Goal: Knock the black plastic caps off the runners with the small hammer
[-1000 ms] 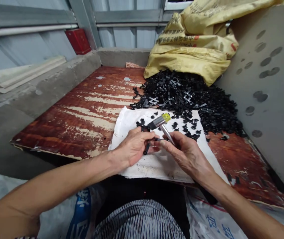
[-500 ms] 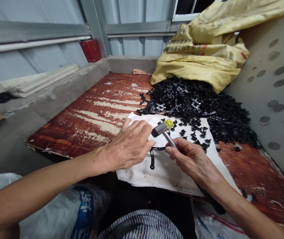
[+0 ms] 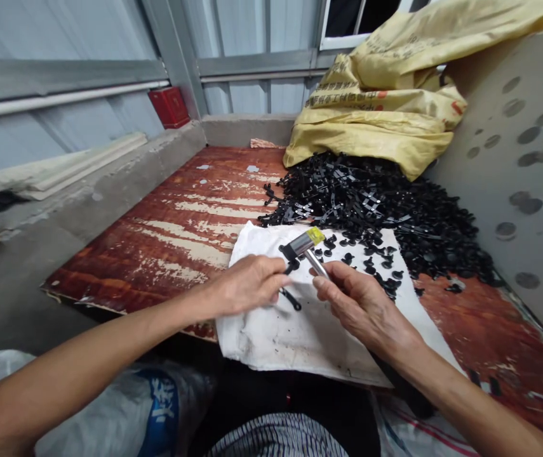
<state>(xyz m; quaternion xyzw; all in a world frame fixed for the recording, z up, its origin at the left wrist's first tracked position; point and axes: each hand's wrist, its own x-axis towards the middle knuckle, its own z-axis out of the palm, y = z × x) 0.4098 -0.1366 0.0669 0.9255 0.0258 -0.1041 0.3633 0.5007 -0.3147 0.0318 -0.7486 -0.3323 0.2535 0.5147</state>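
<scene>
My left hand (image 3: 249, 285), slightly blurred, is closed with its fingertips on a slim black jointed strip (image 3: 291, 298). One end of the strip hangs below the fingers over a white cloth (image 3: 261, 336). My right hand (image 3: 364, 301) grips a hammer (image 3: 317, 263) by its metal shaft close under the head. The hammer head has a black face towards my left hand and a yellow face on the far side. Several small black round-headed pieces (image 3: 347, 258) lie on the cloth beyond the hammer.
A big heap of black parts (image 3: 347, 190) spills from a yellow woven sack (image 3: 371, 120) at the back right. The red-brown board (image 3: 157, 241) has worn streaks. A spotted pale panel (image 3: 514, 165) stands on the right, and a red box (image 3: 169, 106) sits in the far corner.
The black strip has come away from my right fingers and now hangs from my left hand alone. My left hand has pulled back a little to the left. The hammer stays in my right hand.
</scene>
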